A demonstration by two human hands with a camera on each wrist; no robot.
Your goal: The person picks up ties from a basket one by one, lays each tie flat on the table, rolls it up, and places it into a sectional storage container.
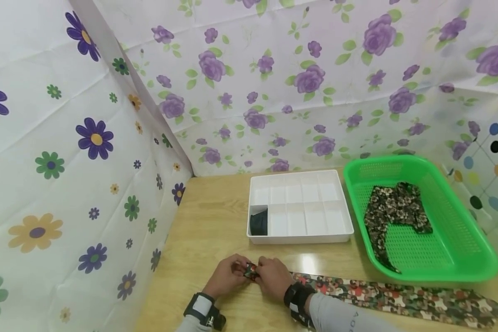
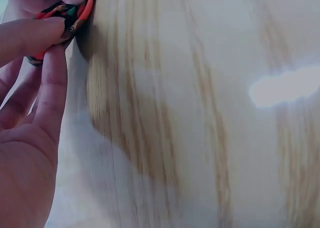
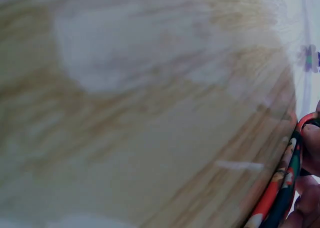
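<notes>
Smooth light-grey sleeve fabric (image 1: 344, 313) covers the right forearm, ending at a black strap-like wristband (image 1: 299, 299); a second black band, bearing a white rectangular patch (image 1: 202, 305), circles the left wrist. Both hands meet over the glossy, pale wood-grain table (image 1: 216, 212). Thumb and fingers of the left hand (image 1: 226, 278) pinch the small, compact end of a long cloth necktie (image 1: 382, 297), printed in red, green, brown and cream; the right hand (image 1: 275, 279) clamps its fingertips on the same end, just beside. From there the necktie stretches flat rightward, widening to a pointed tip in front of a bright-green, perforated plastic basket (image 1: 444, 258). Inside the basket lies a limp, curving dark floral cloth (image 1: 394, 205). Beyond the hands sits a shallow white plastic tray (image 1: 300, 239), divided into rectangular compartments; its near-left one holds a bundled black cloth (image 1: 259, 223). Creased, flower-printed sheeting (image 1: 240, 99) hangs behind.
</notes>
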